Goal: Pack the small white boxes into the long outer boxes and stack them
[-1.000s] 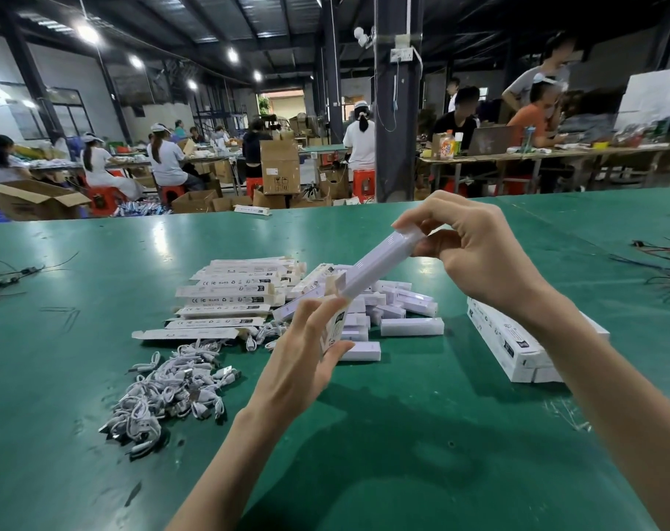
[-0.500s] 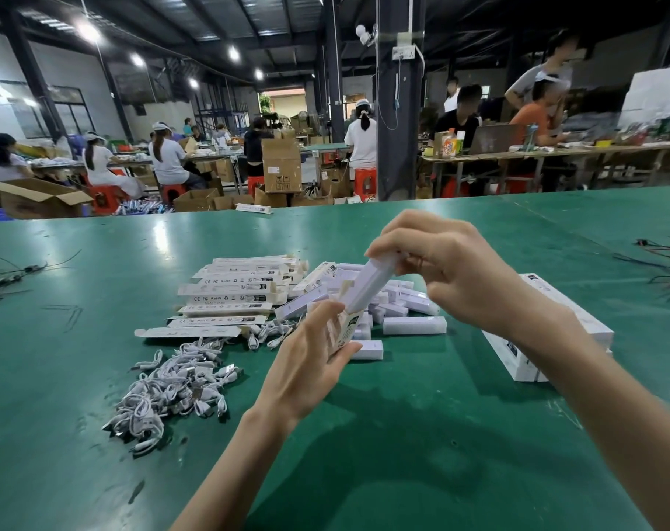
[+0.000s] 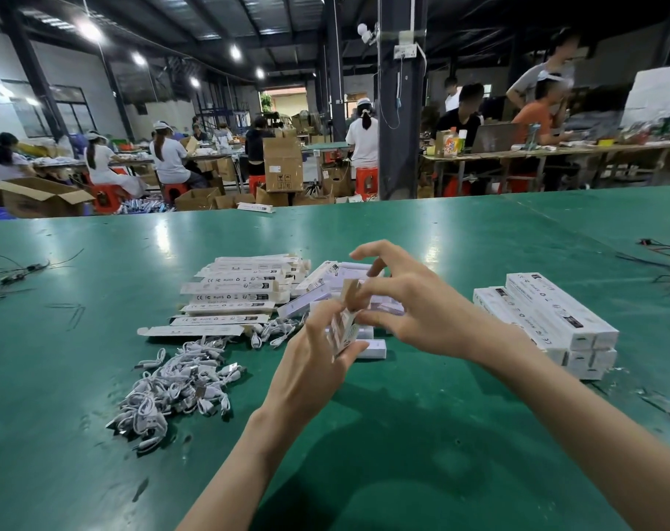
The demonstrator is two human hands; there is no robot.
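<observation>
Green mat (image 3: pixel 402 454) bench, head view only.

Status: left hand (image 3: pixel 310 362) has its fingers curled round the lower end of one outer box (image 3: pixel 345 331), held tilted above the mat at centre. Right hand (image 3: pixel 414 308) is at the upper end, thumb and fingers bent onto the brown end flap (image 3: pixel 350 291), index finger lifted clear. Blur there, so I can't tell if a small box is already inside. My read is that this one is at flap-closing.

Done: finished stack (image 3: pixel 555 320) at 3 o'clock from the hands, two layers, well apart from them.

Left: flat outer boxes (image 3: pixel 241 293) fanned at 10 o'clock, roughly a dozen. Small white boxes (image 3: pixel 373 343) are loose at 12, just behind and under the hands. Cable bundles (image 3: pixel 180 385) are heaped at 8 o'clock. Judging by that pile, well under halfway.

Room:
- Bare mat at 6 o'clock between the forearms, and a bare strip between the hands and the stack, so the path to 3 looks clear.
- Stack top is flat and takes another box. Its near end has stray bits on the mat beside it.
- Dark wires (image 3: pixel 666 270) at 2 o'clock lie beyond the stack. Keep the swing short of them.
- Far table edge at 12 is well away; near edge not in view.
</observation>
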